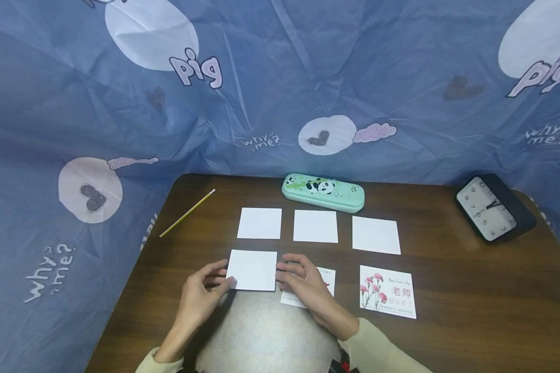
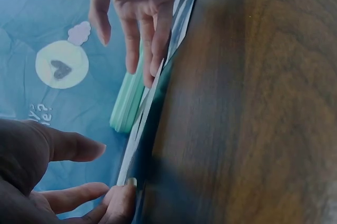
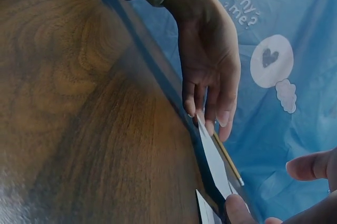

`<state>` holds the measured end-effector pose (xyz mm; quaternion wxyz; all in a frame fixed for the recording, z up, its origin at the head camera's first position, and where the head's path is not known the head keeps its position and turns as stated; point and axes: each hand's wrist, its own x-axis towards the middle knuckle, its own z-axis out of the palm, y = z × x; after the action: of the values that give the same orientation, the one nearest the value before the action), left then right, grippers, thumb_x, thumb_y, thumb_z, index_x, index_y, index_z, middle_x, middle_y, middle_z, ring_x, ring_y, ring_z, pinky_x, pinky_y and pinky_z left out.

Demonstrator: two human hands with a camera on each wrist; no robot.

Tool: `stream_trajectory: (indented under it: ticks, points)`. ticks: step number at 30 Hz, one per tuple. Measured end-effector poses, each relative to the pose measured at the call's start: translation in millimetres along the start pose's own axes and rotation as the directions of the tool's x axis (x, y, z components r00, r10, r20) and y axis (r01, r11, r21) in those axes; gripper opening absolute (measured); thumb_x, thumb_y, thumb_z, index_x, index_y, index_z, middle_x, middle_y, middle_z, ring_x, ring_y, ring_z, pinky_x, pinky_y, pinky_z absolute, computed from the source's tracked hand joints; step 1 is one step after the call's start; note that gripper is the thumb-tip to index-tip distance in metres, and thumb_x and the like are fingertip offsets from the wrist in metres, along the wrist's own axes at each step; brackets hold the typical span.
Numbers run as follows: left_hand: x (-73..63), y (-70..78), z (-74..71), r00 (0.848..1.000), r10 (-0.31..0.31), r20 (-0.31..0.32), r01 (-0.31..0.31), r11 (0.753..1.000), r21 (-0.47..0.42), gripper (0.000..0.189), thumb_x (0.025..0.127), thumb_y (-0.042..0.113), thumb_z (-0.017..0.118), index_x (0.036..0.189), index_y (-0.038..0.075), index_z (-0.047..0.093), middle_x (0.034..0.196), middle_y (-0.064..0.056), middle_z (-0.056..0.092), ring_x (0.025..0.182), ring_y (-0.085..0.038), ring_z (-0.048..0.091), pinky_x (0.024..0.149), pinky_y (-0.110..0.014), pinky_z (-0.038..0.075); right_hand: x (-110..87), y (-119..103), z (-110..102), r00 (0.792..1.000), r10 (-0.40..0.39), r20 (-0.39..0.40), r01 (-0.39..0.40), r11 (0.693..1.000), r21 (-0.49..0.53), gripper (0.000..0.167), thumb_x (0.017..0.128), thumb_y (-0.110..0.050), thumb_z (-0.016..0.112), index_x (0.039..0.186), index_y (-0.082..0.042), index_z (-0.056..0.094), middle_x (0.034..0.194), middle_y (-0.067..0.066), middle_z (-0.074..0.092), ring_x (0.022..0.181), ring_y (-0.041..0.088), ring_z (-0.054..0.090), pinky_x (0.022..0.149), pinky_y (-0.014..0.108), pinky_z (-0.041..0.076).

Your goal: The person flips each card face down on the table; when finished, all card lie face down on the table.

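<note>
A blank white card [image 1: 251, 270], squarish, lies between my two hands, its far and near edges uncovered. In the wrist views it appears thin and edge-on, with a dark shadow under it close over the wood. My left hand [image 1: 203, 295] holds its left edge, thumb tip at the near corner. At its right edge my right hand [image 1: 308, 287] holds with the fingertips. A printed card [image 1: 327, 290] lies partly hidden beneath that right hand. Another printed card [image 1: 387, 291], with pink flowers and red characters, is face up to the right.
Three blank white cards [image 1: 259, 223] form a row farther back. Behind them stands a mint pencil case [image 1: 323, 192] with pandas. A yellow pencil [image 1: 187, 213] lies at the left, a dark clock [image 1: 493, 208] at the right. A blue printed cloth [image 1: 261, 103] hangs behind the wooden table [image 1: 471, 311].
</note>
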<state>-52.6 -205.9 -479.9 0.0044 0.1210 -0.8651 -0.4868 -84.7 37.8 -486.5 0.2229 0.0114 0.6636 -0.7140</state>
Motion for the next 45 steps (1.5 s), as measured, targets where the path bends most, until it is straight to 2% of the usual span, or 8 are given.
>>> stream_trajectory:
  ticks: [10,25,30,34,37,40,45]
  points:
    - [-1.8,-1.6,0.9,1.000,0.003,0.016,-0.003,1.000,0.027,0.044,0.089,0.011,0.082,0.131,0.006,0.070,0.116,-0.016,0.077,0.098,-0.027,0.076,0.073,-0.018,0.056,3.0,2.3,-1.7,1.000,0.004,-0.003,-0.004,1.000,-0.004,0.052,0.101,-0.010,0.060,0.148,0.004,0.042,0.145,0.030,0.058,0.127,0.040,0.066,0.103,0.040,0.060]
    - [-2.0,-3.6,-0.3,1.000,0.029,0.006,-0.030,0.999,0.037,0.044,0.090,0.012,0.082,0.132,0.006,0.069,0.122,-0.017,0.076,0.102,-0.028,0.076,0.076,-0.018,0.058,0.0,-1.1,-5.2,1.000,0.000,0.011,0.000,1.000,-0.008,0.052,0.099,-0.009,0.061,0.147,0.004,0.044,0.144,0.028,0.060,0.126,0.036,0.067,0.104,0.037,0.059]
    - [-2.2,-1.6,2.0,0.997,0.080,-0.023,-0.079,0.997,0.016,0.045,0.089,0.010,0.082,0.131,0.005,0.068,0.123,-0.016,0.075,0.102,-0.027,0.075,0.078,-0.018,0.059,-6.7,-5.0,-12.0,1.000,-0.015,0.005,0.015,1.000,-0.023,0.052,0.098,-0.010,0.064,0.146,0.002,0.047,0.144,0.028,0.061,0.124,0.036,0.068,0.104,0.038,0.059]
    - [-3.2,3.4,8.9,0.990,0.137,-0.035,-0.138,0.990,-0.025,0.042,0.087,0.006,0.083,0.127,0.005,0.071,0.120,-0.015,0.076,0.095,-0.021,0.075,0.075,-0.018,0.061,-13.6,-7.5,-24.8,1.000,-0.013,-0.011,0.013,0.999,-0.044,0.052,0.098,-0.010,0.065,0.146,0.002,0.047,0.143,0.027,0.061,0.123,0.034,0.069,0.104,0.036,0.059]
    - [-4.7,9.1,15.3,0.985,0.175,0.001,-0.174,0.981,-0.079,0.040,0.086,0.003,0.083,0.125,0.004,0.071,0.116,-0.016,0.077,0.092,-0.017,0.075,0.074,-0.020,0.062,-18.5,-9.6,-35.9,0.999,-0.004,-0.034,0.002,0.999,-0.052,0.053,0.098,-0.010,0.065,0.146,0.001,0.047,0.143,0.026,0.062,0.123,0.033,0.069,0.104,0.035,0.059]
    - [-6.1,15.2,22.4,0.977,0.200,0.073,-0.188,0.971,-0.149,0.041,0.087,0.000,0.081,0.126,0.001,0.070,0.114,-0.019,0.077,0.092,-0.017,0.076,0.076,-0.022,0.063,-23.8,-11.9,-48.0,0.998,0.008,-0.060,-0.012,0.998,-0.064,0.052,0.098,-0.010,0.065,0.146,-0.001,0.047,0.143,0.024,0.063,0.123,0.030,0.070,0.103,0.034,0.060]
    - [-7.9,26.0,34.1,0.959,0.204,0.199,-0.150,0.955,-0.257,0.043,0.089,-0.002,0.078,0.130,-0.003,0.066,0.117,-0.025,0.074,0.095,-0.020,0.077,0.080,-0.023,0.064,-34.7,-14.2,-68.9,0.995,0.026,-0.098,-0.030,0.998,-0.046,0.050,0.100,-0.008,0.062,0.147,-0.001,0.046,0.145,0.025,0.061,0.123,0.028,0.069,0.103,0.033,0.059]
